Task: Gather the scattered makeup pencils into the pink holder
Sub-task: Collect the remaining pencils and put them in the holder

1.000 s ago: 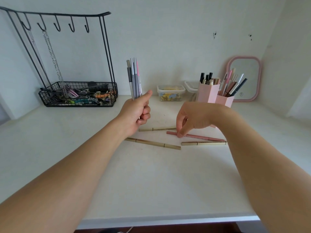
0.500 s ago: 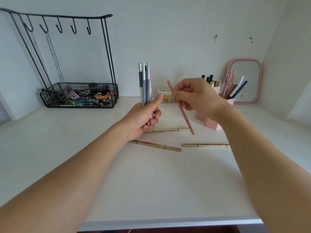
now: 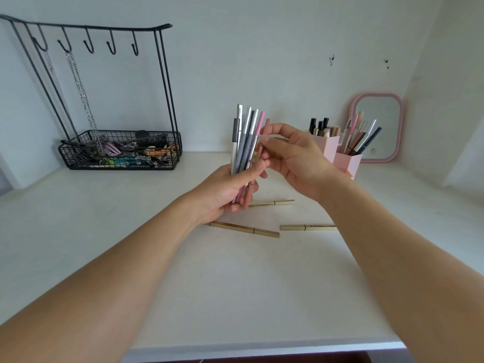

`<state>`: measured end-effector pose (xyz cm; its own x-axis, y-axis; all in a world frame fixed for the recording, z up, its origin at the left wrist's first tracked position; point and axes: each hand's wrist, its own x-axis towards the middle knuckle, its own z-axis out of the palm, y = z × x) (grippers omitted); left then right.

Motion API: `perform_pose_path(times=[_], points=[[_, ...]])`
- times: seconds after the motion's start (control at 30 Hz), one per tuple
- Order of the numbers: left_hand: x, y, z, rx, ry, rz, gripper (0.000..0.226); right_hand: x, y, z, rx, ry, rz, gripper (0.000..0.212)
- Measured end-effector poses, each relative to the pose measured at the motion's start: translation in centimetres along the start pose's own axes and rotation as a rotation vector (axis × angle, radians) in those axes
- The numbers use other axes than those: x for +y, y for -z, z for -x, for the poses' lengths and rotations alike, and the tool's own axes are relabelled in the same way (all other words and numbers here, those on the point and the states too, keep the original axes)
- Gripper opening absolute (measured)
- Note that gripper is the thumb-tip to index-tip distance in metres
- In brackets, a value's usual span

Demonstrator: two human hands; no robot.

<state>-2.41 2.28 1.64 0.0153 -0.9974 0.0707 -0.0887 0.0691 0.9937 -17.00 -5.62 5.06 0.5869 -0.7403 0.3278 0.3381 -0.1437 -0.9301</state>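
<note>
My left hand (image 3: pixel 227 189) grips an upright bundle of several grey, silver and pink makeup pencils (image 3: pixel 245 138) above the table's middle. My right hand (image 3: pixel 293 155) pinches a dusty-pink pencil (image 3: pixel 266 127) and holds it upright against the right side of that bundle. Three gold pencils lie flat on the white table: one (image 3: pixel 272 203) just behind my left hand, one (image 3: pixel 245 228) below it, one (image 3: pixel 306 227) partly under my right forearm. The pink holder (image 3: pixel 340 153) stands at the back right, filled with several pencils and brushes.
A black wire rack (image 3: pixel 120 150) with hooks, hanging chains and a basket of clips stands at the back left. A pink-framed mirror (image 3: pixel 377 127) leans on the wall behind the holder. The table's front edge (image 3: pixel 262 349) runs along the bottom.
My right hand lifted the dusty-pink pencil off the table and brought it left to the bundle. My left hand with the bundle shifted right toward it.
</note>
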Motion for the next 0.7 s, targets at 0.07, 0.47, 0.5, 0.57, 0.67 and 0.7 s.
perform_pose_path(times=[0.07,0.47,0.5,0.57,0.67,0.7], points=[[0.0,0.0,0.1,-0.013,0.0,-0.058,0.039,0.3,-0.3,0.0,-0.02,-0.004,-0.026,0.008],[0.2,1.4,-0.5,0.189,0.048,0.132,0.04,0.5,1.0,-0.4,0.052,-0.034,0.669,0.013],[0.2,1.7,-0.6,0.22,0.038,0.169,0.042,0.4,1.3,-0.4,0.015,-0.029,0.825,0.013],[0.3,2.2,-0.8,0.278,0.021,0.235,0.043,0.3,1.9,-0.2,-0.092,-0.068,1.06,0.014],[0.4,2.7,-1.0,0.338,0.015,0.304,0.044,0.2,2.5,0.2,-0.247,-0.217,1.181,0.019],[0.3,2.8,-1.0,0.349,0.016,0.312,0.044,0.3,2.6,0.3,-0.302,-0.252,1.237,0.02]])
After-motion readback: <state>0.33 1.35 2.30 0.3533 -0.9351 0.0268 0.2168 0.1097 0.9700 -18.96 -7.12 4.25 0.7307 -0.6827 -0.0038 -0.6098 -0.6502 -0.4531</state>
